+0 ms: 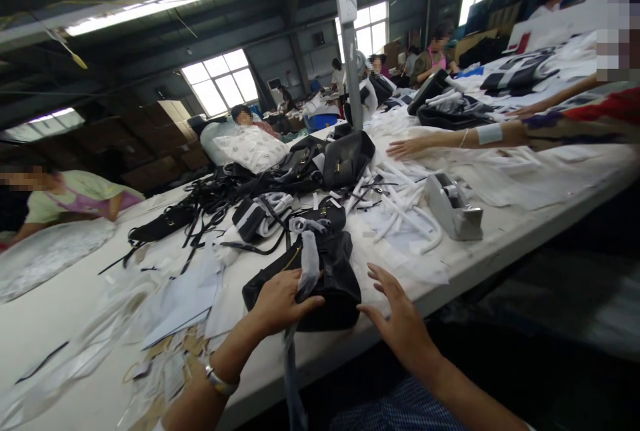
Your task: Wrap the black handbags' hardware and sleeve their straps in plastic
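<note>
A black handbag [343,284] lies on the table edge in front of me, with a strip of white wrapping [309,261] over its handle. My left hand [283,301] rests on the bag's left side, thumb stretched away from the fingers; some fingertips are hidden behind the wrapping. A strap [294,384] hangs from beneath that hand over the table edge. My right hand [397,317] is open beside the bag's right side, fingers apart and holding nothing. Whether its thumb touches the bag I cannot tell.
A metal tape dispenser [453,207] and white tubes [407,217] stand right of the bag. Black bags [345,157] are heaped beyond it. Pale sheets [187,297] lie left. A co-worker's hand [413,146] reaches in from the right. A metal post [354,77] rises behind.
</note>
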Tool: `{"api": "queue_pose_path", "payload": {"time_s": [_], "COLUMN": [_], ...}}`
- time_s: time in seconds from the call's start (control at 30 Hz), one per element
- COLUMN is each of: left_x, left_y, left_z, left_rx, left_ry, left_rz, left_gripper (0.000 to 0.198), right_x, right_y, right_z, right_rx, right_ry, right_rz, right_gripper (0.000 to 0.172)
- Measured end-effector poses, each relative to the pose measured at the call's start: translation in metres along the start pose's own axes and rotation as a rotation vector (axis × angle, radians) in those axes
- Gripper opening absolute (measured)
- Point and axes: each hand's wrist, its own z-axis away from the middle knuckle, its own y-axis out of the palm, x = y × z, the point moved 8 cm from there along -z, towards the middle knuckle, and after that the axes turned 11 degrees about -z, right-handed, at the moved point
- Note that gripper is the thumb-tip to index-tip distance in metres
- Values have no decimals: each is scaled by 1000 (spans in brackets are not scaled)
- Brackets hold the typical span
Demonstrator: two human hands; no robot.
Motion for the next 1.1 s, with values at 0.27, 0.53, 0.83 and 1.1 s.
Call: {"api": "queue_pose_path", "payload": {"time_s": [0.27, 0.53, 0.83, 1.1], "left_x": [-8, 36, 106, 93], "left_y": [4, -31, 8, 66], "left_z": [3, 33, 51, 53], "left_rx": [10, -244, -176, -78], "left_ry": [94, 16, -304, -518], "left_rz": [39, 82, 484, 482], "left_gripper": [49, 40, 46, 50], "right_x": [29, 11, 0, -28], "right_y": [47, 34, 23, 9], "right_z": [-18, -12, -22, -56], "right_rx": [346, 224, 218, 367], "right_ry": [-320, -245, -128, 195], "right_rz": [256, 265, 264, 190], "right_gripper": [81, 47, 50, 20]}}
